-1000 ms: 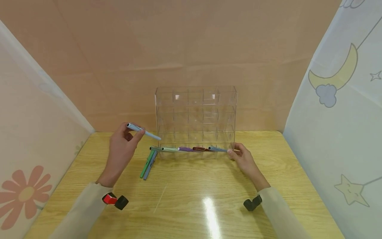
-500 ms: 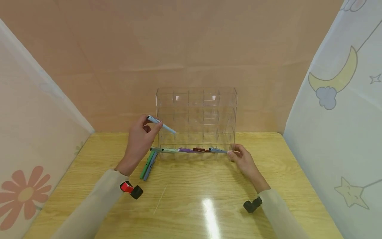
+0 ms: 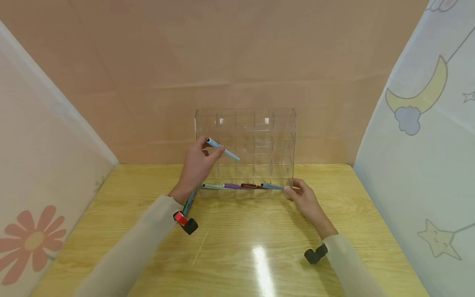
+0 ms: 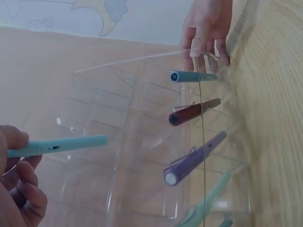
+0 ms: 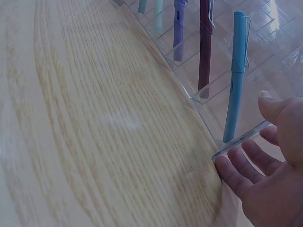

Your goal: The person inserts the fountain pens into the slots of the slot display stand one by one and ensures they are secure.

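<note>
My left hand (image 3: 196, 163) pinches a light blue capped pen (image 3: 229, 154) between thumb and fingers, in front of the left half of a clear compartment rack (image 3: 283, 130). The pen tilts down to the right, and its bare tip end shows in the left wrist view. Along the rack's lowest row lie a pale green pen (image 3: 211, 185), a purple pen (image 3: 231, 186), a dark red pen (image 3: 250, 186) and a blue pen (image 5: 235, 80). At the rack's lower right corner my right hand (image 3: 306, 202) holds the side panel, thumb at the front edge, fingers along the outside.
On the wooden table (image 3: 230, 239), a blue-grey pen (image 3: 189, 203) and a mostly hidden green pen lie left of the rack, partly behind my left wrist. A peach cloth (image 3: 237, 53) hangs behind; patterned cloths stand at both sides.
My left hand has carried the light blue pen rightward and slightly up, from left of the rack to in front of it. My right hand stays at the rack's corner.
</note>
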The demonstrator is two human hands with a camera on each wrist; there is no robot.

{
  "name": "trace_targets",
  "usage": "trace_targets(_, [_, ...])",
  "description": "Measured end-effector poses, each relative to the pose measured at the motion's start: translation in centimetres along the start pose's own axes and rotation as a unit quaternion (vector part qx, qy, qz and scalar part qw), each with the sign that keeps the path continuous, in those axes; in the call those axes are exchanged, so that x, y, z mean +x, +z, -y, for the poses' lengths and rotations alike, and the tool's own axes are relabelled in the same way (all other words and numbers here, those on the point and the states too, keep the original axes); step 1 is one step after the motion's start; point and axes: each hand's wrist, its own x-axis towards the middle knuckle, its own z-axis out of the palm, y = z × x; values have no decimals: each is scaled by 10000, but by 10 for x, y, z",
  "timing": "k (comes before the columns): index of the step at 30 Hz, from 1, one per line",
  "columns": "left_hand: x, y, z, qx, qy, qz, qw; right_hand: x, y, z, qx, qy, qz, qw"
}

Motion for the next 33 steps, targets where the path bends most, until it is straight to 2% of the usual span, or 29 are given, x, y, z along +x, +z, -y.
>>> trace_targets(5, [4,20,-5,4,-7,117,9999,1,-1,0,-50,17,9,10000])
trace_targets(9, [6,34,-9,43,-52,341,9994,1,-1,-1,-93,34,-38,9999])
trace_targets(16, [8,54,-10,-96,-99,641,9978,-1,0,0,-24,42,-15,10000])
trace_targets(20, [9,63,-7,301,-134,708,9969,-1,0,0,14,62,5,10000])
trace_targets(26, [11,70,0,1003,-103,833,9914,-1,1,1,11,64,-4,10000])
trace_targets(33, [15,75,0,1241,-78,911,9880,-1,1,-1,-9,28,-30,10000])
